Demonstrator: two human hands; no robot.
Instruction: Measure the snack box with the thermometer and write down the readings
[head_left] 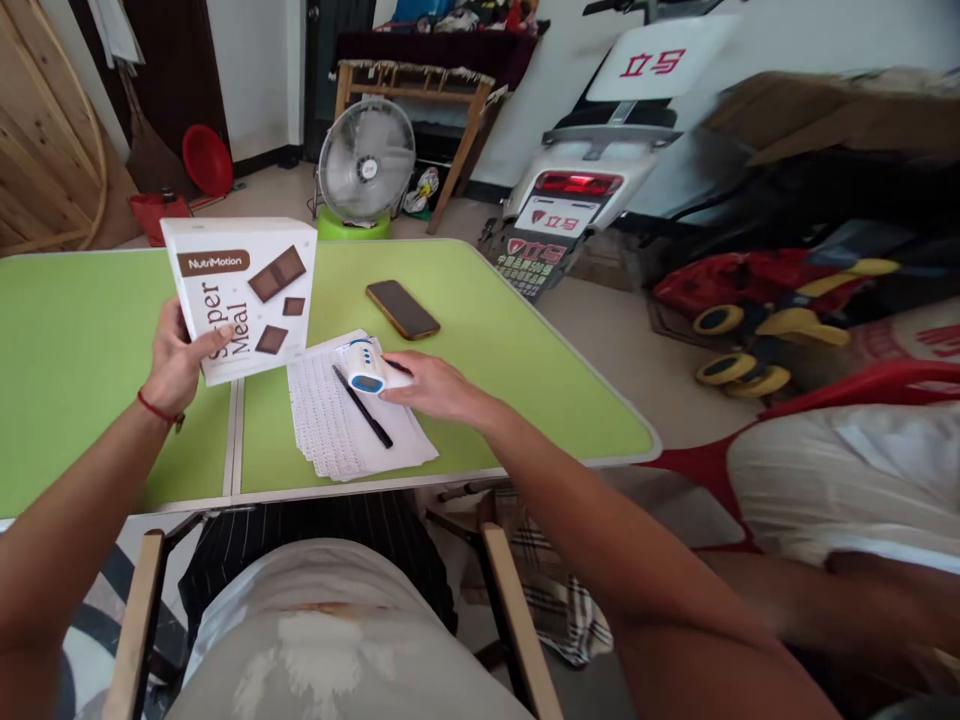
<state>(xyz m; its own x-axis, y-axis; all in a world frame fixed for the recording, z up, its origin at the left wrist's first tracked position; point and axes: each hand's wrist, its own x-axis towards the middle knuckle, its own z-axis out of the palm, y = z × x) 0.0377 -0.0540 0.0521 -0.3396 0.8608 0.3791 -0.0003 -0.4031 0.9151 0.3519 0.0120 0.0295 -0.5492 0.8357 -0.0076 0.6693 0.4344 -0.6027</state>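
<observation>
My left hand (pixel 178 358) grips a white box (pixel 277 245) by its lower left side, thumb across the front. Brown bars are printed on the box beside the words "NutriMotion" and "Super Meal"; it is tilted above the green table. In my right hand (pixel 431 383) is a white and blue infrared thermometer (pixel 366 368), its small screen facing me. The fingers wrap around its handle, over the sheets of paper. Handwriting covers the paper stack (pixel 322 430), and a black pen (pixel 364 408) lies across it. Just beyond rests a dark phone (pixel 403 308) in a brown case.
The green folding table (pixel 517 385) has a pale rim and a seam. Behind it a fan (pixel 367 165) stands on a green stool. An electric scooter (pixel 585 170) is parked at the back right. Another person (pixel 847 480) sits close on my right.
</observation>
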